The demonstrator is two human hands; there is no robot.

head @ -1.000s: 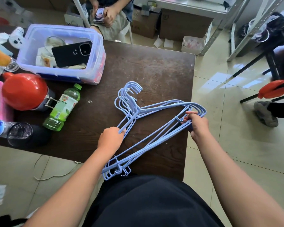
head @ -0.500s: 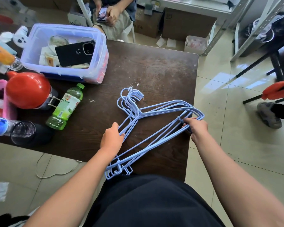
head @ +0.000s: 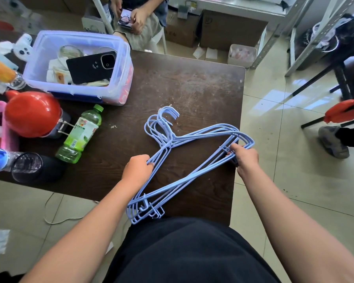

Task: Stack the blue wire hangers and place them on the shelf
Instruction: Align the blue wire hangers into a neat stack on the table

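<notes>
The blue wire hangers [head: 184, 160] are gathered flat on the dark table [head: 192, 88], squared for lifting. One sloping side is gripped by the left hand [head: 136, 170], the far corner clasped by the right hand [head: 244, 157], hooks aligned beyond.

Both hands [head: 137, 169] [head: 244, 157] closed, gripping

Dark wooden table [head: 192, 88], glossy beige tiled floor [head: 294, 180], grey metal shelving [head: 307, 35], cardboard boxes [head: 229, 31]
</notes>
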